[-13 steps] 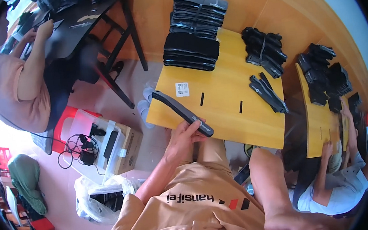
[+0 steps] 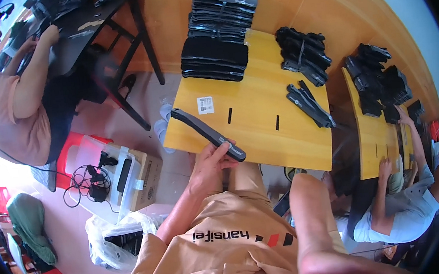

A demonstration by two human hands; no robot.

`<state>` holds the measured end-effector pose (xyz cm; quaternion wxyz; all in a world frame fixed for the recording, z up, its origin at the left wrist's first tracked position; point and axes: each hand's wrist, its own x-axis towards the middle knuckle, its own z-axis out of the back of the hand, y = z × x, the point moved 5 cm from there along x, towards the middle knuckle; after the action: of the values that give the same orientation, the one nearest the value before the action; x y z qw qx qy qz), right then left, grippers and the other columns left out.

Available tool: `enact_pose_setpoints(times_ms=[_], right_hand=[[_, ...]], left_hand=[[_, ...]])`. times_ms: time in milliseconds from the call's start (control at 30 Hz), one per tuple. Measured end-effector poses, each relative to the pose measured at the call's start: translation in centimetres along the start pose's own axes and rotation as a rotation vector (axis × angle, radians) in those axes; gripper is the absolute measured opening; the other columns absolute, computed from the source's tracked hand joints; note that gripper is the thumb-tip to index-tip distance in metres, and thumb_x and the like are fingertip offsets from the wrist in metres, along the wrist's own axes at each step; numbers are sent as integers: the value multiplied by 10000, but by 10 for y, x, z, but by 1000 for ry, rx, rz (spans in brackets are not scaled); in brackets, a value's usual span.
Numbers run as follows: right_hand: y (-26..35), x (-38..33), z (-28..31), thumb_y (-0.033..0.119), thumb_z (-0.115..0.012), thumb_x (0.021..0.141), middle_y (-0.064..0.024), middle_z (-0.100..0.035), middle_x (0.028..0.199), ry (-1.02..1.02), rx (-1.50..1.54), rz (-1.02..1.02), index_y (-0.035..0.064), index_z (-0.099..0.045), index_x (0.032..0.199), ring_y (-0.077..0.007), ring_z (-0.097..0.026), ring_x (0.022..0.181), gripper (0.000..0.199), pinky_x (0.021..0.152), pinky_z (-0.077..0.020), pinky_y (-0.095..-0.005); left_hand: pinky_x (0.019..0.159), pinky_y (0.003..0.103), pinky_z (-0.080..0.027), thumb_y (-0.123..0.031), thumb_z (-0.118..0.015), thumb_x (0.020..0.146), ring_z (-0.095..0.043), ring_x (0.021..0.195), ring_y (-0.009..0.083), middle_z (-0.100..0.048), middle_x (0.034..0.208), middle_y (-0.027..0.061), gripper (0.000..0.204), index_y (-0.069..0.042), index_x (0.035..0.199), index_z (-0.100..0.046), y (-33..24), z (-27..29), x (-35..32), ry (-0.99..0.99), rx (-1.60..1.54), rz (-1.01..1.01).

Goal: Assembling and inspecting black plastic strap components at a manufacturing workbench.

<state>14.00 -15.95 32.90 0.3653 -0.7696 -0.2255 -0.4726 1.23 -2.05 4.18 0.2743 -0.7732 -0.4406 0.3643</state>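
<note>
In my left hand (image 2: 211,164) is a long, flat, black fabric band (image 2: 205,129) with a grey side and light print. My thumb and fingers are closed on its near end; its far end points away to the left, over the front left edge of the yellow table (image 2: 262,143). My right forearm (image 2: 314,212) is bent back toward me, elbow outward. At the lower edge my right hand (image 2: 338,269) shows only partly, and its fingers are hidden. A white printed label (image 2: 205,105) lies on the tabletop near the band.
Stacked black and grey bands (image 2: 214,58) stand at the table's back left. A tied bundle (image 2: 304,55) and a few loose bands (image 2: 310,104) lie on its right. Left are a box with cables (image 2: 94,183) and a plastic bag (image 2: 115,237). Co-workers sit on both sides.
The whole view has shifted slightly, so the table and stacks appear further left and a little higher or lower. My left hand still holds the band in nearly the same pose.
</note>
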Motion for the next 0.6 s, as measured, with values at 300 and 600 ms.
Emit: enact_pose_setpoints(times_ms=[300, 600], right_hand=[[45, -96, 13, 97, -496, 827, -162, -466, 1204, 763, -229, -292, -25, -465, 1150, -283, -443, 1101, 347, 938, -339, -335], [8, -183, 189, -52, -558, 752, -108, -583, 883, 41, -1324, -1369, -34, -616, 982, -160, -583, 791, 238, 691, -467, -242]], left_hand=[[714, 285, -547, -202, -411, 942, -626, 864, 186, -611, 970, 156, 253, 6, 1053, -501, -25, -6, 3, 6, -38, -78], [722, 280, -535, -187, -448, 936, -614, 875, 167, -595, 953, 107, 239, 13, 1057, -498, -25, -20, 7, 29, 8, -121]])
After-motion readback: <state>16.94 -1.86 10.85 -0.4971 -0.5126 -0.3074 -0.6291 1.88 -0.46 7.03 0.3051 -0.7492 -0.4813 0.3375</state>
